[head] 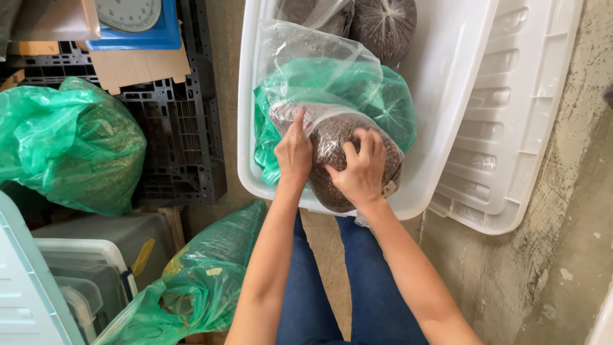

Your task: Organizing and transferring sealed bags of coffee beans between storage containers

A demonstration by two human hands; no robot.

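A: What's the biggest thing in view?

B: A white plastic tub (440, 102) on the concrete floor (562, 255), with its white lid (511, 128) lying just beside it on the right. To the left sits a black plastic pallet (185, 134), and on it a blue weighing scale (137, 22) with a round dial and some cardboard (137, 67).

A: And the bags?

B: A large green bag (76, 147), full, rests against the pallet on the left. Another green bag (204, 275) lies lower down, by the person's left knee, next to some clear storage boxes (83, 281). Inside the tub there is a green bag (357, 96) as well, with dark filled bags behind it at the far end.

A: Where are the hands?

B: Both are on a clear bag of brown grains (338, 150), which lies at the near end of the tub on top of the green one. The left hand (294, 153) pinches the plastic at the bag's upper left, fingers closed on it. The right hand (363, 169) presses down on the middle of the bag, fingers curled and gripping the plastic.

A: Anything else?

B: The person's legs in blue jeans (370, 281) show below the tub.
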